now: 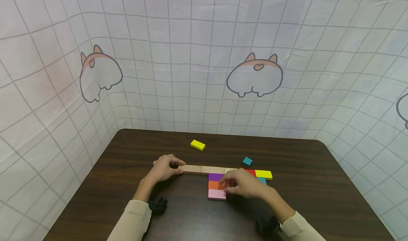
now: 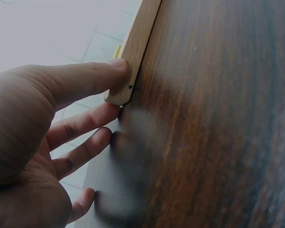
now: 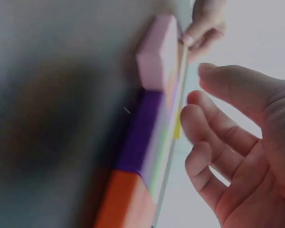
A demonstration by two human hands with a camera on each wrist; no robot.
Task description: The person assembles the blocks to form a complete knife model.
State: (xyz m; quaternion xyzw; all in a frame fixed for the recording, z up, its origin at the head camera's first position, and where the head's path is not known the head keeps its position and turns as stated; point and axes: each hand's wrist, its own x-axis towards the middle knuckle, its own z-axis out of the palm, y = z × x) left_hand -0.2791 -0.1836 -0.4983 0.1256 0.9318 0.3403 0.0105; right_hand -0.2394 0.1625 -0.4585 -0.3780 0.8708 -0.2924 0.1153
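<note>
In the head view my left hand [image 1: 163, 168] pinches the left end of a plain wooden block [image 1: 192, 169], the first in a row lying on the table. The left wrist view shows the thumb [image 2: 99, 78] against the block's side and a finger at its end. My right hand [image 1: 243, 182] is over the coloured blocks, fingers loosely bent and nothing between them. Near its fingertips lie a purple block [image 1: 215, 177], an orange block [image 1: 215, 185] and a pink block [image 1: 216, 195], side by side below the row. The right hand partly hides blocks behind it.
The row continues with another wooden block [image 1: 212, 170], a pale green block [image 1: 230, 170], a red block [image 1: 251, 172] and a yellow block [image 1: 264, 175]. A blue block [image 1: 262, 180] shows below. Farther back lie a loose yellow block [image 1: 198, 145] and a small blue block [image 1: 247, 161].
</note>
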